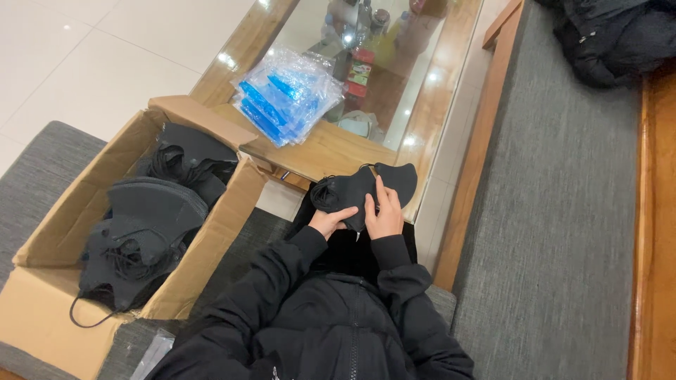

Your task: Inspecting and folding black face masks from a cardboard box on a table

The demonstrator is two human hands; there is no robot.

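A black face mask point(355, 188) is held flat between both hands above my lap, in front of the table's edge. My left hand point(329, 222) grips its lower left part, thumb on top. My right hand point(384, 211) presses on its middle with the fingers stretched up along it. To my left an open cardboard box point(49, 232) holds stacks of more black masks point(144, 232). A pile of clear and blue plastic bags point(285, 95) lies on the table corner.
A wooden table with a glass top point(422, 105) stands ahead, bottles and cans showing under the glass. I sit on a grey sofa point(563, 232). A black jacket point(612, 35) lies at the far right. White tiled floor point(84, 63) is on the left.
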